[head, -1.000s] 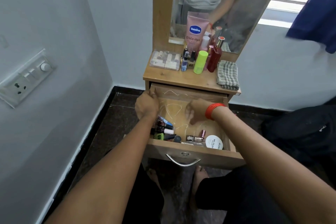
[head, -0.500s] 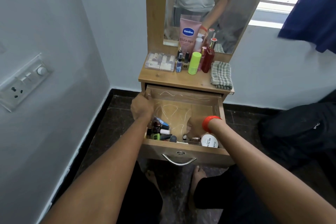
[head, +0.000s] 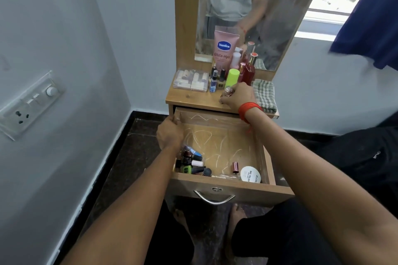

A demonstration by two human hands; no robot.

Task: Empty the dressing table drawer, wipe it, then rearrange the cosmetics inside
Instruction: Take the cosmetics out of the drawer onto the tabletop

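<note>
The wooden drawer (head: 269, 163) stands pulled out below the dressing table top (head: 193, 99). My left hand (head: 169, 134) grips its left wall near the back corner. My right hand (head: 237, 95), with a red thread on the wrist, holds a small clear bottle with a rose cap (head: 227, 91) over the table top, beside the lime green bottle (head: 232, 78). In the drawer's front left lie several nail polish bottles (head: 191, 162). A rose-capped bottle (head: 235, 167) and a white nail polish remover jar (head: 251, 174) lie at the front right.
On the top stand a pink Vaseline tube (head: 224, 46), a red perfume bottle (head: 248, 73), a blue vial (head: 213, 83), a clear lipstick case (head: 191, 80) and a folded checked cloth (head: 264, 94). The mirror (head: 247, 6) rises behind. A switch panel (head: 28, 105) is on the left wall.
My right hand rose out of the drawer's front with a small bottle and reached the table top. My left hand stayed on the drawer's left wall.
</note>
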